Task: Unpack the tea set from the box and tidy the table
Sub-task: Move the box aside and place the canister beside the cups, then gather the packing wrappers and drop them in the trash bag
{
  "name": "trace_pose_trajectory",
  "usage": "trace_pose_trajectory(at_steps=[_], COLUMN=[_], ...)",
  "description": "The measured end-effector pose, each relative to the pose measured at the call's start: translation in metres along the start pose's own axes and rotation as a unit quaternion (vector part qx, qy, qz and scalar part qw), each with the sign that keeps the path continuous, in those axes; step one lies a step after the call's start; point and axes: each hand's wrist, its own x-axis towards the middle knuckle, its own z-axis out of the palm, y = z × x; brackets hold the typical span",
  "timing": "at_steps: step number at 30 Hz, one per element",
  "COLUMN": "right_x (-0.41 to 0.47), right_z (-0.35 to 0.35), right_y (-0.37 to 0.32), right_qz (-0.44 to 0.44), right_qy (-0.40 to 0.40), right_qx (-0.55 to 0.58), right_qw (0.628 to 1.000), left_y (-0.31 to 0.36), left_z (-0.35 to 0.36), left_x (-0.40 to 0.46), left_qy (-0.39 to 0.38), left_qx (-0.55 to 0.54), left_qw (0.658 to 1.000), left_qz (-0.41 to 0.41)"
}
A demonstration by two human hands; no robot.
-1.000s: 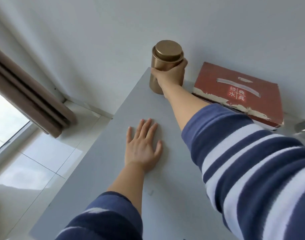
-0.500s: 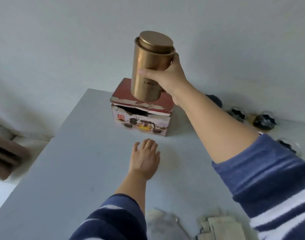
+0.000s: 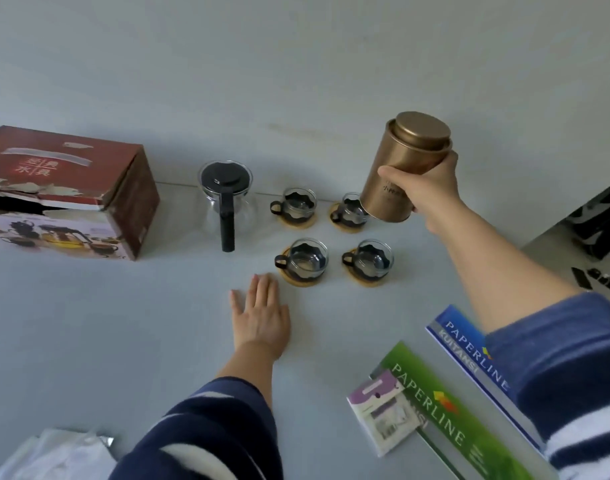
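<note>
In the head view, the right hand point(image 3: 426, 188) is gripping a gold tin point(image 3: 405, 168), lifted and tilted, at upper right. The left hand point(image 3: 262, 317) is lying open and flat on the table point(image 3: 123, 323) at centre. Above it are sitting four glass cups point(image 3: 331, 237), the teapot point(image 3: 226, 199) and, at far left, the box point(image 3: 71, 188).

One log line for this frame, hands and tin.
right hand: holds gold tin tilted above cups | left hand: flat on table

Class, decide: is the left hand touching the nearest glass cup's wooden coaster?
Apart. The head view shows a strip of bare grey table between the left hand, lying flat, and the wooden coaster under the glass cup.
</note>
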Motion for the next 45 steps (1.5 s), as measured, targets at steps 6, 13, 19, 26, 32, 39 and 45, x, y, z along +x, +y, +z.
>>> trace_pose_trajectory(at_steps=[6, 13, 19, 26, 32, 39, 45], right_x=[0.064, 0.112, 0.127, 0.127, 0.085, -0.011, -0.138], right_z=[-0.032, -0.019, 0.0, 0.002, -0.015, -0.017, 0.022], right_y=[0.07, 0.128, 0.156, 0.16, 0.144, 0.094, 0.078], right_qz=[0.047, 0.08, 0.079, 0.102, 0.184, 0.098, 0.101], right_qy=[0.038, 0.045, 0.034, 0.003, -0.04, -0.091, -0.187], right_qx=[-0.003, 0.031, 0.068, 0.076, -0.129, -0.269, -0.262], right_qw=[0.998, 0.995, 0.994, 0.992, 0.974, 0.954, 0.942], left_y=[0.007, 0.009, 0.01, 0.008, 0.008, -0.031, -0.1], left_z=[0.021, 0.026, 0.028, 0.031, 0.023, -0.046, -0.091], left_x=[0.005, 0.007, 0.006, 0.005, 0.004, -0.017, -0.082], left_qy=[0.085, 0.134, 0.132, 0.14, 0.08, 0.005, -0.016], left_qx=[0.006, 0.011, 0.026, 0.026, 0.016, 0.033, 0.045], left_qw=[0.996, 0.99, 0.989, 0.989, 0.996, 0.999, 0.999], left_qz=[-0.038, -0.049, -0.057, -0.049, -0.037, 0.0, -0.005])
